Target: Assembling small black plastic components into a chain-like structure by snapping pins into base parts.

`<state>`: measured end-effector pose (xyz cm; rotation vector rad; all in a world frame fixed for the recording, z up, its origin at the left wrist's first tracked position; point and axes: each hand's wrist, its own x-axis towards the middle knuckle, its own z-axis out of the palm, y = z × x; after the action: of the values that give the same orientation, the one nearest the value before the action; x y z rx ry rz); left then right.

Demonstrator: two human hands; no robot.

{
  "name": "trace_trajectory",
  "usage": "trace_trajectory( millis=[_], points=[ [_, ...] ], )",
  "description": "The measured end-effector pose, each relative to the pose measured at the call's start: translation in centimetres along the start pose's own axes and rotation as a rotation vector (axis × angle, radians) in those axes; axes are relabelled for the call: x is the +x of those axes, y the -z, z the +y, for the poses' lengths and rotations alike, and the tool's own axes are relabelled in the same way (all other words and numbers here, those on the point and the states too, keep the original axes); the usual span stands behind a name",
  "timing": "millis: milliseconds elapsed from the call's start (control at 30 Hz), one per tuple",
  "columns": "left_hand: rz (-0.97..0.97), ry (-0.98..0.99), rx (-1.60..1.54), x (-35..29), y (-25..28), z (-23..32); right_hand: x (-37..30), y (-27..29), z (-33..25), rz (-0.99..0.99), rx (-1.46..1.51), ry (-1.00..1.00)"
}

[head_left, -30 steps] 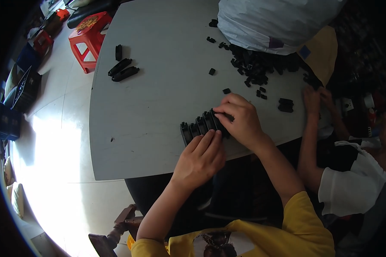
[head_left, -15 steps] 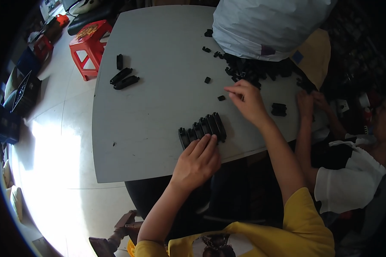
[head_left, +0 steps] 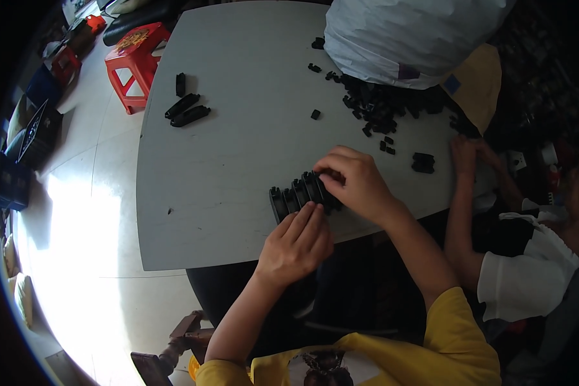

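A row of long black plastic pieces (head_left: 280,202) stands side by side near the table's front edge. My left hand (head_left: 296,244) holds the row from the near side, its fingers pressed together on the pieces. Over the far right end of the row, my right hand (head_left: 354,180) is closed in a pinch, its fingertips at the tops of the pieces. Whatever lies between those fingertips is too small and dark to make out. The right hand covers part of the row's right end.
On the grey table (head_left: 219,186), a heap of small black parts (head_left: 373,106) lies before a large white bag (head_left: 412,38). Several long black pieces (head_left: 190,116) rest far left; a black block (head_left: 422,163) lies right. Another person's hand (head_left: 463,154) is at the right edge. A red stool (head_left: 132,64) stands left.
My right hand has come down and left from near the heap to the row of black pieces. Small loose parts beside the heap are uncovered. My left hand stays on the row.
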<state>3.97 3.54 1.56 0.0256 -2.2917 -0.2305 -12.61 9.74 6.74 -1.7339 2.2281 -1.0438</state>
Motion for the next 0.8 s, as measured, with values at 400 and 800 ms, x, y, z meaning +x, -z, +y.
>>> trace_trajectory(
  millis=[400, 800],
  points=[
    [-0.007, 0.009, -0.036, -0.3, -0.3, -0.1, 0.2, -0.3, -2.0, -0.156, -0.353, 0.075],
    [0.013, 0.017, -0.030, -0.3, -0.1, -0.2, 0.5, 1.3, -0.8, -0.350, -0.280, 0.066]
  ],
)
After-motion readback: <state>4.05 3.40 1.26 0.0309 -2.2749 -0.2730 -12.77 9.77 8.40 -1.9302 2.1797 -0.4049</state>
